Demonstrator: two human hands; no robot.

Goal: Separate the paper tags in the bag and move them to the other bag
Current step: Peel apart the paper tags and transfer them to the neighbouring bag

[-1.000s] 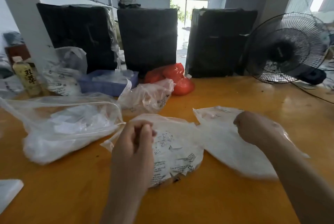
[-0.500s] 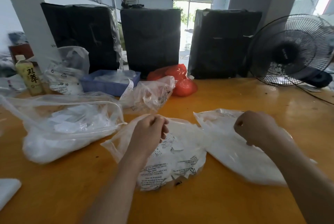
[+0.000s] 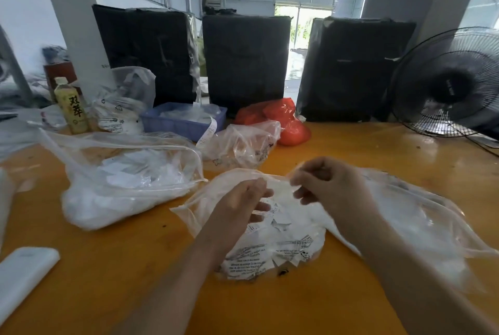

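Paper tags [image 3: 280, 216] lie loose inside the middle clear bag [image 3: 270, 253] on the orange table [image 3: 351, 145], another clear bag [image 3: 421, 221] touching it at three o'clock. Left hand [image 3: 243, 205] sits over the middle bag's mouth, fingers curled; right hand [image 3: 326, 186] is just beside it, fingertips bunched. Motion blur hides whether either pinches a tag. A fuller bag [image 3: 121, 183] lies at nine o'clock.

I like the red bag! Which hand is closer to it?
The right hand. It is in front of the red bag, a little to its right; the left hand is lower and further left.
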